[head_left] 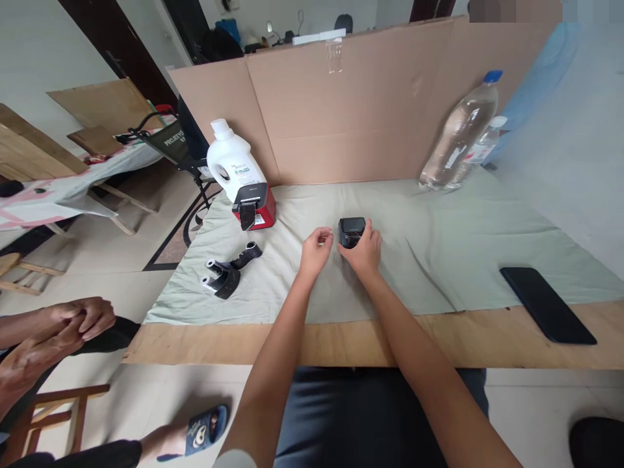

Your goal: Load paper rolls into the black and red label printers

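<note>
A small black box-shaped device [351, 225] sits on the cloth in front of me. My right hand [366, 253] grips it, thumb on the near left side and fingers on the right side. Just left of it is my left hand [316, 252], its fingers curled in and the tips near the thumb, apart from the device. Whether anything small is pinched there I cannot make out. Farther left stands a red box with a black top [263, 207], a dark strip hanging from its front. Nearer me lie rolls of black ribbon [225, 279] with white cores, partly unwound.
A white jug [234, 156] stands behind the red box. A cardboard panel [351, 123] closes off the back. Two clear bottles, one a large bottle [461, 136], lean at the back right. A black phone [546, 304] lies on the right edge. Another person's hands [63, 331] rest at left.
</note>
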`<action>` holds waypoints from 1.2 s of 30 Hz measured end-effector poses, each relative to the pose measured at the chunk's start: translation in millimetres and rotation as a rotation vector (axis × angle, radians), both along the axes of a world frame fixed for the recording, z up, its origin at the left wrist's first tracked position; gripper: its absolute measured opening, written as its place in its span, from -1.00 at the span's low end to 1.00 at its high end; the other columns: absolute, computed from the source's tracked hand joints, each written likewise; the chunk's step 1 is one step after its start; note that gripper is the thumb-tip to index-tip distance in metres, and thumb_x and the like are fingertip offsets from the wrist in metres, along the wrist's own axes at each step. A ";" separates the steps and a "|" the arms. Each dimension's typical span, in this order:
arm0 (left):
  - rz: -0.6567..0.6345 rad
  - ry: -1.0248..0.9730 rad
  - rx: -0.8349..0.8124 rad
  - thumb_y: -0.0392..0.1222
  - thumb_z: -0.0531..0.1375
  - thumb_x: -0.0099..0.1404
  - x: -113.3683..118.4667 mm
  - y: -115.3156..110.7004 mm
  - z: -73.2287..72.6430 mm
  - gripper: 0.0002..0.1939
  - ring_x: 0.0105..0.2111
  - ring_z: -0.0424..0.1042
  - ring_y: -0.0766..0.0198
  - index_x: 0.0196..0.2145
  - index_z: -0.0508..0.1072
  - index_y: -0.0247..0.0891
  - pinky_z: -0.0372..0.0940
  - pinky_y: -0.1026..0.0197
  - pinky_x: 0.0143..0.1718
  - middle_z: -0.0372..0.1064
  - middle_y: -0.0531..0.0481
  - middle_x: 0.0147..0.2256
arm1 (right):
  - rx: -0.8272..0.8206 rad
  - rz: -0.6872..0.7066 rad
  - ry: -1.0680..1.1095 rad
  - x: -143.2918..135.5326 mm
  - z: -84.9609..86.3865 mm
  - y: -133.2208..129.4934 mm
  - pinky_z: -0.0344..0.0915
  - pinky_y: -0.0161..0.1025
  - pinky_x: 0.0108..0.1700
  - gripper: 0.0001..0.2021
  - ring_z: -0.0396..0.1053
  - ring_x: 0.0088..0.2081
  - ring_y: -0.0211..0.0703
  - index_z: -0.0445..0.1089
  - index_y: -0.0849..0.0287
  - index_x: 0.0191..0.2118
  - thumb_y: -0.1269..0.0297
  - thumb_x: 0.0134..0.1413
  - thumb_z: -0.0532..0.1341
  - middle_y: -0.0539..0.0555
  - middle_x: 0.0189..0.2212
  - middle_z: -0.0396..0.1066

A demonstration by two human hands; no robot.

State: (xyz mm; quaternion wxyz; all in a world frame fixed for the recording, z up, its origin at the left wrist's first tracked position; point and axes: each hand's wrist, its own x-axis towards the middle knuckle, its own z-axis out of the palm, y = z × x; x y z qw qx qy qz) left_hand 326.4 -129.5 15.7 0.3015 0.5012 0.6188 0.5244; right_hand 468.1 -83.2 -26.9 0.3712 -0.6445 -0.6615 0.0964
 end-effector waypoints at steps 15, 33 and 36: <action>-0.026 -0.419 -0.417 -0.43 0.29 0.23 7.6 79.5 -18.6 -0.68 -0.57 0.36 0.47 -0.04 0.56 -0.43 0.06 0.37 -0.62 0.52 -0.04 -0.37 | 0.016 0.033 0.043 3.3 -7.4 0.8 0.26 0.17 0.18 -0.03 0.21 0.11 0.28 0.10 0.25 0.39 0.09 -0.12 0.47 0.33 0.06 0.25; -0.042 -0.341 -0.529 -0.31 0.32 0.20 1.7 83.2 -17.7 -0.87 -0.71 0.00 0.52 -0.47 0.45 -0.30 -0.12 0.34 -0.65 0.19 0.15 -0.68 | 0.013 0.034 -0.003 2.1 -6.7 4.0 0.25 0.22 0.18 0.05 0.20 0.05 0.26 0.00 0.22 0.44 0.04 -0.13 0.44 0.30 0.03 0.21; -0.035 -0.321 -0.544 -0.32 0.31 0.19 4.2 83.4 -17.0 -0.80 -0.72 0.01 0.50 -0.54 0.39 -0.27 -0.10 0.34 -0.64 0.12 0.16 -0.72 | 0.019 0.037 0.001 2.8 -7.1 4.5 0.25 0.22 0.19 0.04 0.20 0.05 0.26 -0.01 0.21 0.44 0.03 -0.12 0.43 0.28 0.03 0.21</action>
